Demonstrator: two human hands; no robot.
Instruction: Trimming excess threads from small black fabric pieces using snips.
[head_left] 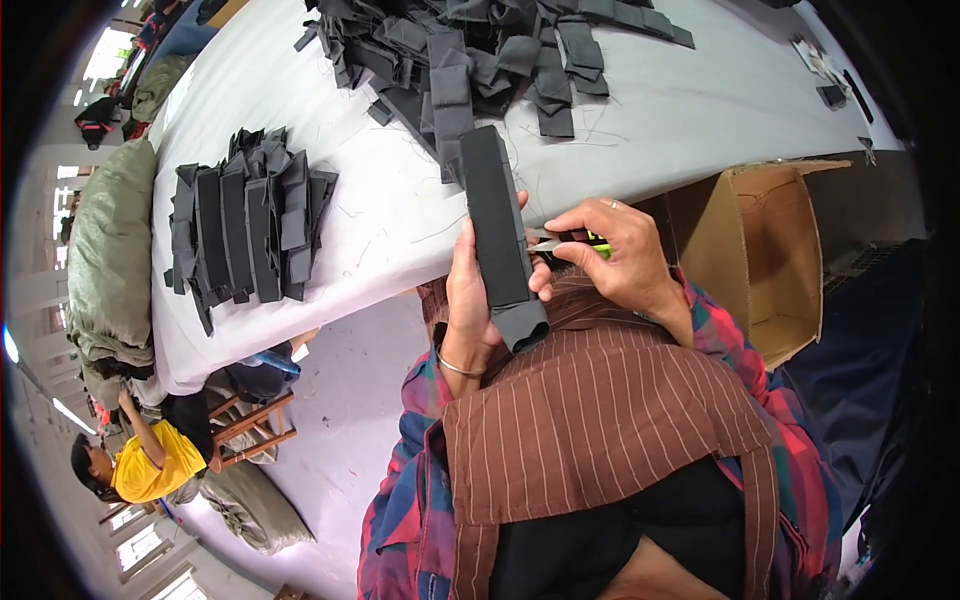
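Note:
My left hand (466, 290) is closed around a dark grey folded fabric strip (492, 215), held at a slant above the table's near edge. The strip's lower end is folded over near my apron. Between the thumb and fingers of my right hand (625, 262) is a pair of thread snips (598, 243) with yellow-green and black on the handle. Their pale metal tips meet the strip's right edge, beside my left fingertips. Whether the blades are apart cannot be made out.
On the white-covered table (390, 215) lie a loose heap of dark strips (450, 85) and a neater stack (245, 220). Thread ends are scattered around. An open cardboard box (780, 260) stands at right. Stuffed greenish sacks (115, 250) and a person in yellow (160, 462) are at left.

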